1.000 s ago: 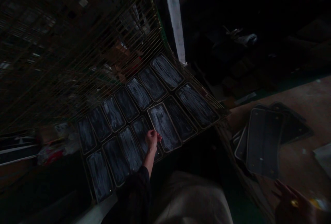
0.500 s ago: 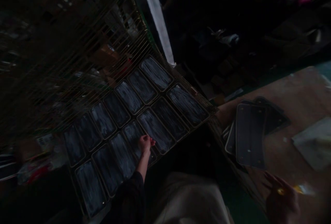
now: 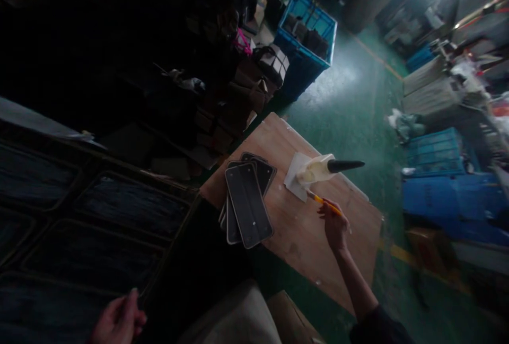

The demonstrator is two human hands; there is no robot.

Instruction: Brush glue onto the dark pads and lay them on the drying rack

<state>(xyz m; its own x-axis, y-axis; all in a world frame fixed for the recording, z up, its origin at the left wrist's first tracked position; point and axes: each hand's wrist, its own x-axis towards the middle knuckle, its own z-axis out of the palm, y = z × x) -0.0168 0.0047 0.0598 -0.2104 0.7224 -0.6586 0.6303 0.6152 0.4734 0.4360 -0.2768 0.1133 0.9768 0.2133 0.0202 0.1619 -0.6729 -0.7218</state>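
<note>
My right hand (image 3: 334, 223) is closed round the yellow handle of a small brush (image 3: 325, 204). The brush tip is at a pale flat pad (image 3: 296, 178), close to a whitish plastic bottle (image 3: 316, 169) with a long dark tip. To the left, a loose stack of dark rectangular panels (image 3: 249, 203) with light edges lies fanned on the wooden board (image 3: 302, 240). At the lower left, my left hand (image 3: 119, 318) has its fingers curled together, with nothing visible in them. It is nearest to large dark panels (image 3: 133, 203) with whitish streaks, laid out on a rack.
A blue crate (image 3: 304, 60) with dark blocks stands on the green floor beyond the board. Boxes and bundles (image 3: 254, 76) crowd the dim area behind. Blue bins (image 3: 449, 195) stand at right. A pale cloth-like surface (image 3: 238, 317) is at bottom centre.
The view has swung right, from the streaked panels to the wooden board. My right hand has brought the brush up to the pad and bottle. My left hand has come away from over the panels.
</note>
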